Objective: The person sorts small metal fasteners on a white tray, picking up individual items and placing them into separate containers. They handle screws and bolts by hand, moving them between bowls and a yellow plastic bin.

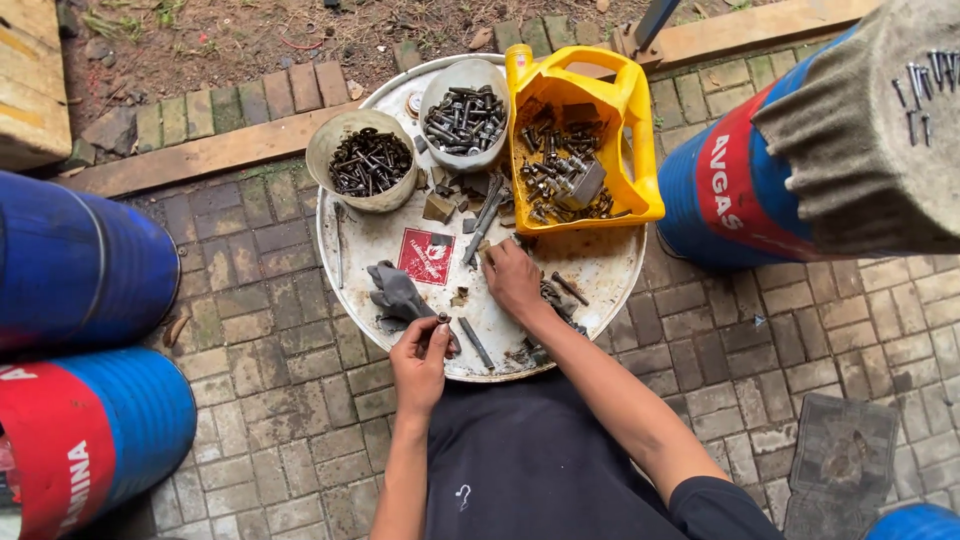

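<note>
Head view: left hand (420, 352) fingers pinching bolt (443, 320)

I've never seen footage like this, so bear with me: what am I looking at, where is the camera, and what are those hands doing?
No machine here: a person wears a camera on the head, looking down at their own bare hands. They work over a round white drum top used as a table. On it stand two bowls of dark bolts, a cut-open yellow jug of bolts and a grey glove. The left hand pinches a small bolt in its fingers. The right hand rests on the top among loose parts; whether it grips anything is unclear. Blue drums stand around.
</note>
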